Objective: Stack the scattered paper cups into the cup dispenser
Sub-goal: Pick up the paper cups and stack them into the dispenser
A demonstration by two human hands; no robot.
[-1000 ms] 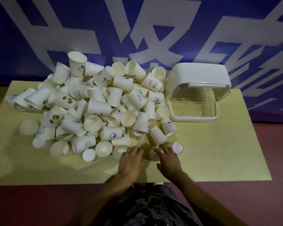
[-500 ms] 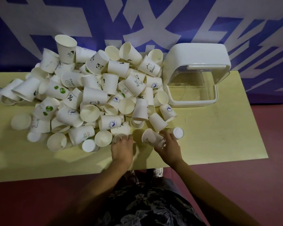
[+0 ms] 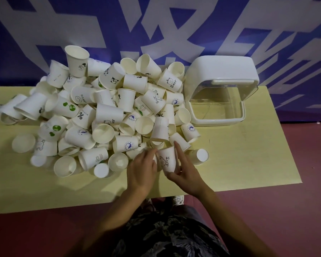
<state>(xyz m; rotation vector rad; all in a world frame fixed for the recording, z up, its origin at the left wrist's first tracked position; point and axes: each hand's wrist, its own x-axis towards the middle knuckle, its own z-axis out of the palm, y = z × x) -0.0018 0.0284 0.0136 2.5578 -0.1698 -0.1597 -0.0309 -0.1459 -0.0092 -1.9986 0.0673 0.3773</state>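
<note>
My right hand [image 3: 185,175] now has a single cup, the "Hi" cup [image 3: 167,160], lifted up off the table [image 3: 248,154]; half a second ago it was only tipped on its side under my fingers, at the near edge of the cup pile [image 3: 104,112]. My thumb and fingers curl round its narrow base, the index finger stretched up along its wall, rim pointing away from me. My left hand [image 3: 141,169] has slid in just beside that cup from the pile side; its fingers bend forward against the neighbouring cups, and I cannot tell whether they have hold of one.

So the first cup is freed, which I judge starts the stack. The dispenser [image 3: 220,89] sits just beyond the pile's far right edge, its clear front bin showing no cups. Nearly everything remains heaped in the pile, including a capsized cup [image 3: 199,156] lying just right of my hand.
</note>
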